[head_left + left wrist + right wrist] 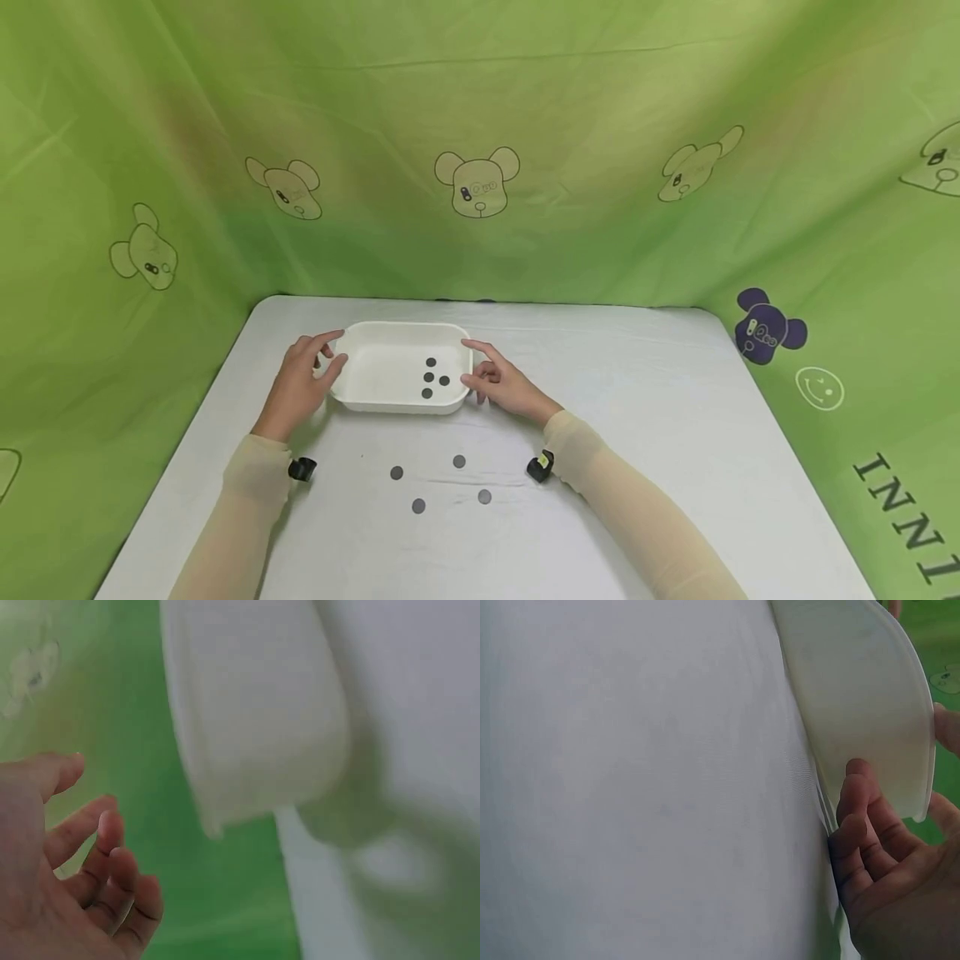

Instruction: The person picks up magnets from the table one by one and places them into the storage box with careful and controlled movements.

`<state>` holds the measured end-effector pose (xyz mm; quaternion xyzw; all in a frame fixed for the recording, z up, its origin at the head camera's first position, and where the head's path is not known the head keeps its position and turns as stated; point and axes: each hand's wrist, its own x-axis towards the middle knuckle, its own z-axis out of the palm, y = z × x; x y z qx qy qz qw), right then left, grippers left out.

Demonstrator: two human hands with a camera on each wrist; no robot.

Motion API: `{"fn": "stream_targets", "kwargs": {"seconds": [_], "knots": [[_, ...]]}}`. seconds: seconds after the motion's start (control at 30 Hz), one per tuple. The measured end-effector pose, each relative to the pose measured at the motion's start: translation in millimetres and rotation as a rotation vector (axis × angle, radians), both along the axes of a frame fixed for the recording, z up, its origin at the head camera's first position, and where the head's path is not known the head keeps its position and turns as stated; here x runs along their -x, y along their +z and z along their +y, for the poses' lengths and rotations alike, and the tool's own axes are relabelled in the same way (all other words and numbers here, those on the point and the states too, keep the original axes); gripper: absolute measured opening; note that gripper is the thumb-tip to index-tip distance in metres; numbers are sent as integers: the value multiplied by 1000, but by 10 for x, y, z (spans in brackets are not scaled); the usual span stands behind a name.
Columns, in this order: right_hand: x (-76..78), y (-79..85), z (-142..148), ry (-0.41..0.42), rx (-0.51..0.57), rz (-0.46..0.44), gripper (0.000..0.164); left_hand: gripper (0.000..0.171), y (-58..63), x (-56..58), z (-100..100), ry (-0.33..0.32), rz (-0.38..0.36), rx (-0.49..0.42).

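Right hand (506, 386) grips tray (381, 367); left hand (300, 379) loose beside its left end; one-sided pull could tip it, sliding discs (429, 377) inside.

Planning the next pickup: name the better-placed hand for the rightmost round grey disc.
Probably the right hand: at the right end of the white rectangular tray, it is nearer that disc; the left hand is opposite.
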<state>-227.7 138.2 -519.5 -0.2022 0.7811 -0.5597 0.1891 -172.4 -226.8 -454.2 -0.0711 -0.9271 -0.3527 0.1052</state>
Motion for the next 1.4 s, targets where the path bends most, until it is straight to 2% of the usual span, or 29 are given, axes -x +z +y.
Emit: {"fn": "stream_targets", "kwargs": {"seconds": [0.27, 0.53, 0.83, 0.97, 1.13, 1.2, 1.4], "knots": [[22, -35, -3, 15, 13, 9, 66, 43, 146, -172, 306, -159, 58, 37], [12, -24, 10, 7, 22, 12, 66, 41, 138, -279, 652, -347, 85, 97], [23, -54, 23, 27, -7, -4, 68, 40, -8, -335, 995, -570, 143, 161], [11, 8, 23, 44, -14, -13, 71, 40, -78, -364, 1130, -633, 105, 186], [-87, 221, 22, 61, -14, -11, 70, 40, -181, -405, 1278, -702, 67, 229], [-120, 274, 16, 64, -7, -6, 70, 40, -226, -425, 1329, -727, 78, 249], [-131, 293, 5, 65, -6, -22, 71, 36, -355, -495, 1460, -794, 151, 309]]}}
